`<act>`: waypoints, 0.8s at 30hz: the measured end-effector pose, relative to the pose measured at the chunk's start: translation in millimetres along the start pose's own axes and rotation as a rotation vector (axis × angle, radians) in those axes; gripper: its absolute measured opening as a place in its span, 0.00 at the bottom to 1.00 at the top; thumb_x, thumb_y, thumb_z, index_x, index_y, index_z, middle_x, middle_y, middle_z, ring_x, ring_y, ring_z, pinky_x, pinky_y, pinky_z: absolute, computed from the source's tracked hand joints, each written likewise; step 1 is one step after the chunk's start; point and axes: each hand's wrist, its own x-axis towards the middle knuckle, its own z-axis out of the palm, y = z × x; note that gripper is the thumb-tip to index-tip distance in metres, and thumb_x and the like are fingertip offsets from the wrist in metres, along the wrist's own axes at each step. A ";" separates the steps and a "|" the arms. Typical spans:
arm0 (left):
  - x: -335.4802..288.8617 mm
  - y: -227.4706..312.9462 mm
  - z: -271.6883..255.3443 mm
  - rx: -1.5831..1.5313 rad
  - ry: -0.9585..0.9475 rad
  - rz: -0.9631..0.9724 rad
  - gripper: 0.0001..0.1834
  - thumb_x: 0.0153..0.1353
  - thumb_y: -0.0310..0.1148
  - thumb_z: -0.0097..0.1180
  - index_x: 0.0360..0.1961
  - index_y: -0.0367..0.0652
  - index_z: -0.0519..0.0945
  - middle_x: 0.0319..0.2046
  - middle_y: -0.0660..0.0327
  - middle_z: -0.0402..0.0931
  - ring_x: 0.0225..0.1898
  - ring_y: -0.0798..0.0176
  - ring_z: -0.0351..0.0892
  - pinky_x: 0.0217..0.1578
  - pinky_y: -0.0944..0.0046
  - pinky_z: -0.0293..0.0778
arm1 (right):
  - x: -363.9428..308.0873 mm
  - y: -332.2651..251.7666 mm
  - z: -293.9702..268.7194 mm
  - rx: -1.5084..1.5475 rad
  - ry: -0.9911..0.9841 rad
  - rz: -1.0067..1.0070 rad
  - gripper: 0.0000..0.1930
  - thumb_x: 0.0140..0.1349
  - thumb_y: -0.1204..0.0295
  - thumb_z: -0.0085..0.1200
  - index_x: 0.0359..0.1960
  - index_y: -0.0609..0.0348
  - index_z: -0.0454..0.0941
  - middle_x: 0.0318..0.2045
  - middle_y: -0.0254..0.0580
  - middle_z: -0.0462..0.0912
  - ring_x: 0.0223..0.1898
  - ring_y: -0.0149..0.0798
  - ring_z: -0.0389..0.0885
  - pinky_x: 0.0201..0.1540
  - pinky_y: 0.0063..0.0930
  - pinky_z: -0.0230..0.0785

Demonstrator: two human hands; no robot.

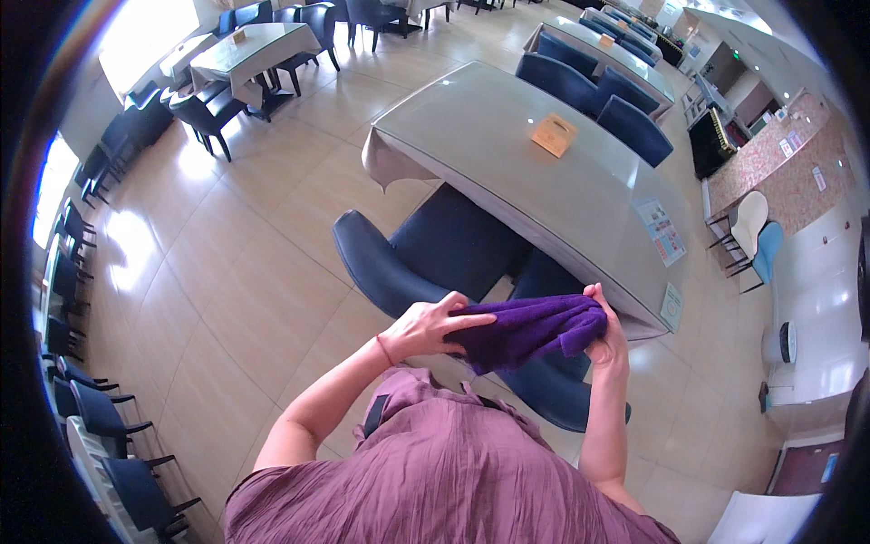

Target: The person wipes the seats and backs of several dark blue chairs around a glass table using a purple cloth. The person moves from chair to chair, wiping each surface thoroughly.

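Note:
A purple cloth (535, 334) is stretched between my two hands in front of my body, bunched into loose folds. My left hand (433, 326) grips its left end, with the index finger lying along the fabric and a thin red band on the wrist. At the other end my right hand (607, 337) pinches the cloth, thumb up at its edge. The cloth is held above the dark blue chairs, just short of the near side of a long table (471, 118) with a glossy top over a pale tablecloth.
On the table sit a wooden tissue box (554, 135), a printed sheet (660, 232) and a small green-white card (671, 306). Two dark blue chairs (453, 238) are tucked against the near side. A second table (256, 56) with chairs stands far left; a pinkish counter (770, 168) is at right.

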 end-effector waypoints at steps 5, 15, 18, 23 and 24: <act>-53.0 -43.5 -30.5 -0.214 0.154 -0.166 0.22 0.60 0.27 0.62 0.57 0.53 0.81 0.36 0.57 0.77 0.37 0.55 0.82 0.38 0.61 0.81 | 39.4 42.6 26.5 -0.064 0.107 -0.002 0.12 0.73 0.57 0.52 0.37 0.48 0.81 0.35 0.34 0.85 0.37 0.34 0.84 0.42 0.35 0.80; -68.6 -71.1 -68.0 -1.494 0.285 -0.752 0.20 0.77 0.45 0.47 0.44 0.39 0.82 0.36 0.75 0.79 0.37 0.81 0.72 0.39 0.74 0.72 | 67.1 210.6 111.8 -1.553 -0.096 -0.357 0.25 0.53 0.65 0.72 0.50 0.61 0.78 0.47 0.52 0.83 0.50 0.48 0.83 0.55 0.36 0.73; -86.7 -96.3 -69.8 -1.283 0.241 -0.711 0.21 0.76 0.44 0.48 0.46 0.36 0.82 0.37 0.75 0.79 0.37 0.80 0.72 0.39 0.74 0.72 | 86.4 233.2 115.9 -1.488 -0.184 -0.323 0.17 0.55 0.69 0.70 0.42 0.65 0.81 0.35 0.51 0.86 0.38 0.42 0.87 0.43 0.34 0.75; -105.3 -123.7 -135.2 -0.914 0.006 -0.637 0.22 0.74 0.43 0.52 0.55 0.34 0.80 0.37 0.69 0.81 0.40 0.76 0.76 0.41 0.71 0.75 | 93.7 202.1 148.0 -1.525 -0.112 -0.110 0.11 0.60 0.68 0.67 0.32 0.64 0.80 0.22 0.33 0.77 0.27 0.23 0.72 0.29 0.25 0.66; -109.9 -123.3 -149.1 -0.884 -0.096 -0.633 0.21 0.69 0.42 0.59 0.56 0.40 0.80 0.36 0.65 0.83 0.39 0.73 0.79 0.41 0.68 0.77 | 95.3 195.2 152.5 -1.526 -0.095 -0.142 0.12 0.63 0.67 0.66 0.31 0.63 0.79 0.20 0.29 0.73 0.26 0.21 0.68 0.28 0.23 0.64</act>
